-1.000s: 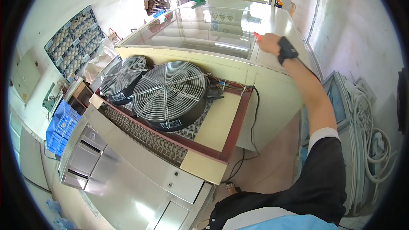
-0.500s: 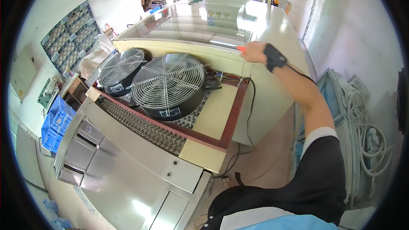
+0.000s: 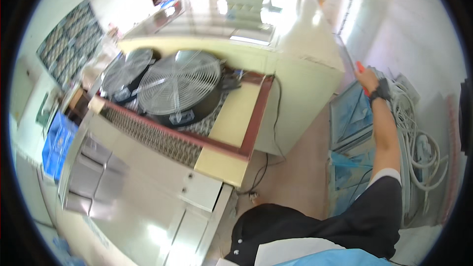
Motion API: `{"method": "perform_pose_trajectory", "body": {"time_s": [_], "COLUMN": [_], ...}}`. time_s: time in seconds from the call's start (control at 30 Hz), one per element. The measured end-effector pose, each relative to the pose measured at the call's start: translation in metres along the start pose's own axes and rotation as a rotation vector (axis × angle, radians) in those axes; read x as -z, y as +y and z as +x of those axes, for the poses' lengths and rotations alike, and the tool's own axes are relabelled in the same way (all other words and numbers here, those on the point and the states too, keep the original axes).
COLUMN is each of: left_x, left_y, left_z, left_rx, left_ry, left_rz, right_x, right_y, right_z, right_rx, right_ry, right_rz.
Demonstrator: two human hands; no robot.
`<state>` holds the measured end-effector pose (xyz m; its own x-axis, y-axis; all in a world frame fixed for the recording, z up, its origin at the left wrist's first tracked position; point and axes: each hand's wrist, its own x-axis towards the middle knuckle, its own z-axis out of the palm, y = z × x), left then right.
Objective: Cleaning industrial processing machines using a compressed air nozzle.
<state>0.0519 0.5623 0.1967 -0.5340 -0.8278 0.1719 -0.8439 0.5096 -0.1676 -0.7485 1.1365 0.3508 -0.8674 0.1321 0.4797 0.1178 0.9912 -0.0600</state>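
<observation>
My right hand [image 3: 368, 80] is closed around a red-orange tool [image 3: 360, 66], perhaps a handle; its ends stick out on both sides of the fist, and motion blur hides its kind. The arm stretches forward on the right, with a dark band [image 3: 380, 90] on the wrist. Hand and tool hang in the air beside the large cream machine housing [image 3: 310, 79], near blue-grey framed panels [image 3: 351, 113], apart from the housing. My left hand is out of sight.
Two round fans with wire guards, the larger one [image 3: 180, 86] nearer, sit in the machine behind a stainless steel cover [image 3: 133, 177]. A black cable [image 3: 279, 113] hangs down to the floor. Coiled white hose [image 3: 419, 167] lies at the right, a blue crate [image 3: 59, 145] at the left.
My right hand has moved from the edge of the machine's top to the right, over the framed panels, with the red-orange tool still in it. The view has shifted a little.
</observation>
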Motion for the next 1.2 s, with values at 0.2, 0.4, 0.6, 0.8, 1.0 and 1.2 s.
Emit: {"method": "perform_pose_trajectory", "body": {"time_s": [0.2, 0.4, 0.6, 0.8, 1.0, 1.2], "left_x": [0.014, 0.018, 0.032, 0.080, 0.147, 0.168], "left_y": [0.015, 0.011, 0.095, 0.282, 0.450, 0.540], "left_z": [0.008, -0.001, -0.014, -0.034, -0.089, -0.111], "left_rx": [0.069, 0.100, 0.097, -0.275, -0.754, -0.940], "left_ry": [-0.065, -0.012, 0.040, 0.121, -0.165, -0.231], "left_rz": [-0.174, -0.265, -0.510, -0.619, -0.734, -0.669], "right_x": [-0.030, -0.086, -0.102, -0.139, -0.059, -0.075], "right_y": [0.046, 0.096, 0.163, 0.261, 0.313, 0.341], "right_z": [-0.096, -0.183, -0.239, -0.281, -0.323, -0.324], "right_rx": [-0.162, -0.257, -0.431, -0.316, -0.372, -0.413], "right_ry": [-0.120, -0.187, -0.213, -0.252, -0.211, -0.393], "right_rz": [0.784, 0.982, 0.859, 1.088, 0.860, 0.902]}}
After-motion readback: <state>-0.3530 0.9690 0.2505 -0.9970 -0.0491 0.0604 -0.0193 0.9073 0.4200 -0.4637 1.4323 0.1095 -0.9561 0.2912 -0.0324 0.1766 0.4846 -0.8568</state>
